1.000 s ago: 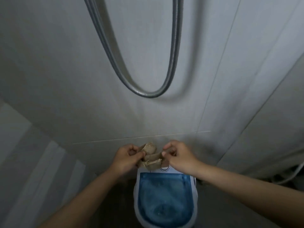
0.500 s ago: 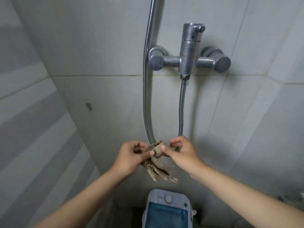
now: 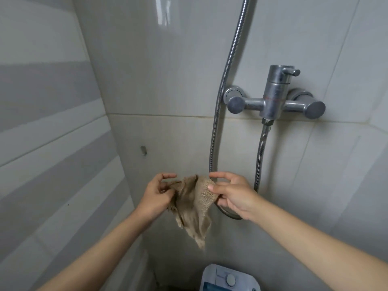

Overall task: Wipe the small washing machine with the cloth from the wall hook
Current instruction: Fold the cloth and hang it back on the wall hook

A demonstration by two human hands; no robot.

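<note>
A tan, coarse-woven cloth (image 3: pixel 195 204) hangs between my two hands in front of the tiled wall. My left hand (image 3: pixel 156 194) pinches its left top corner. My right hand (image 3: pixel 233 195) pinches the right top edge with thumb and fingers. The cloth's lower point dangles free. A small metal wall hook (image 3: pixel 143 150) sticks out of the tile, up and left of my left hand, with nothing on it. Only the top of the small white washing machine (image 3: pixel 228 278) shows at the bottom edge, with a round knob and a blue lid.
A chrome shower mixer tap (image 3: pixel 274 101) is fixed to the wall at upper right. Its metal hose (image 3: pixel 216 122) loops down behind my right hand. A grey-and-white striped tile wall (image 3: pixel 52 143) stands close on the left.
The view has tilted upward, so the washing machine has slid to the bottom edge. The bunched cloth has been spread open between both hands and now hangs down.
</note>
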